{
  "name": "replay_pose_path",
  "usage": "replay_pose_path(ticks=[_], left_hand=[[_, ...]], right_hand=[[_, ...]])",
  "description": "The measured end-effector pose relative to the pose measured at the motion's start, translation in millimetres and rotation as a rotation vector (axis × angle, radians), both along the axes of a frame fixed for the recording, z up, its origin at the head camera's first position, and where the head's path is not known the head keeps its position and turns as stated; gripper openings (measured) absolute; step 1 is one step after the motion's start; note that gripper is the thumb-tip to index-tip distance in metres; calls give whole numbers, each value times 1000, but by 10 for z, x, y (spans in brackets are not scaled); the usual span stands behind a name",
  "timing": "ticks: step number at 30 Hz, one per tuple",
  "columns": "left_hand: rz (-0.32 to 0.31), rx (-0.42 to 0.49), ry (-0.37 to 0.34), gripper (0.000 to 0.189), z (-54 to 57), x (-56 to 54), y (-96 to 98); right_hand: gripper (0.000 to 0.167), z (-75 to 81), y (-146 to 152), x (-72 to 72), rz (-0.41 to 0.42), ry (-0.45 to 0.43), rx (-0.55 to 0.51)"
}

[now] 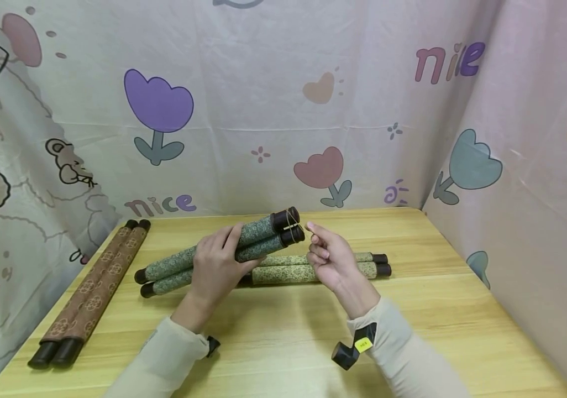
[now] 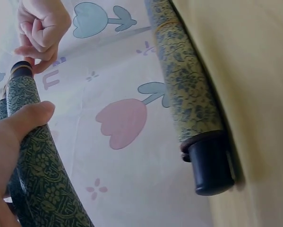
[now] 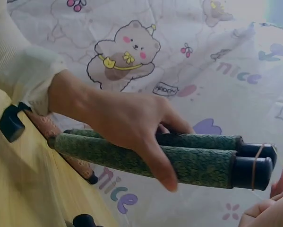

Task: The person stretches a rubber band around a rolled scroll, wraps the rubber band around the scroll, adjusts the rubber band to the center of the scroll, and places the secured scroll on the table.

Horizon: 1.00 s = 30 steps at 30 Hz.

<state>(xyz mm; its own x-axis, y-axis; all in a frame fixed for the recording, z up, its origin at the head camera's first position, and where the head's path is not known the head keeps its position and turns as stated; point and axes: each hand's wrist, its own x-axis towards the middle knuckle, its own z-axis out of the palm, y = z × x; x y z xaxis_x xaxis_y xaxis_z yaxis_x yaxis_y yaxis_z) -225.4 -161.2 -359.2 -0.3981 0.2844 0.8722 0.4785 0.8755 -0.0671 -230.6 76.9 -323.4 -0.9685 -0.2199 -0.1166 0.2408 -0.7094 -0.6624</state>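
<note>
"Looking at the middle of the frame, what does the left hand [image 1: 216, 260] have hold of?"

"The green-patterned double-rolled scroll [image 1: 173, 262]. It grips both rolls around the middle, closed snugly, probably to keep them together. The scroll slants up toward the centre, which seems meant to present its dark end caps [image 1: 291, 236] to the other hand."

"And the right hand [image 1: 332, 257]?"

"Right of centre, fingers curled, fingertips just beside those caps and near the thin band [image 3: 254, 176] looped round both. Whether they pinch the band, I cannot tell."

"Why are the other scrolls where they are?"

"The yellow-green scroll [image 1: 283, 275] lies on the worktop [image 1: 273, 348] behind the hands, right of centre; the brown floral scroll [image 1: 93, 287] lies at the left. Both are presumably kept apart to give the hands room."
</note>
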Motion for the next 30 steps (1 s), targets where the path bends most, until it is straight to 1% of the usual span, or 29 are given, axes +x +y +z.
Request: replay_pose_path(ticks=[5,9,12,16,20,26,30], left_hand=[[27,10,9,87,73,-17,54],[32,5,-7,89,112,-25,107],[32,11,-8,90,121,-29,137],[28,29,3,91,126,-32,164],[34,44,15,90,128,-37,182],[19,62,17,91,139,-40,202],[4,88,15,92,142,-43,207]], right_hand=[[4,-2,-69,41,-97,-6,-69],[4,14,-120,60,-160,-15,-134],[3,29,-138,68,-185,-34,-165],[5,48,-137,80,-191,-53,-176],[7,65,-135,90,-202,-37,-134],[4,80,-139,114,-238,15,3],[5,85,-121,107,-239,32,89]])
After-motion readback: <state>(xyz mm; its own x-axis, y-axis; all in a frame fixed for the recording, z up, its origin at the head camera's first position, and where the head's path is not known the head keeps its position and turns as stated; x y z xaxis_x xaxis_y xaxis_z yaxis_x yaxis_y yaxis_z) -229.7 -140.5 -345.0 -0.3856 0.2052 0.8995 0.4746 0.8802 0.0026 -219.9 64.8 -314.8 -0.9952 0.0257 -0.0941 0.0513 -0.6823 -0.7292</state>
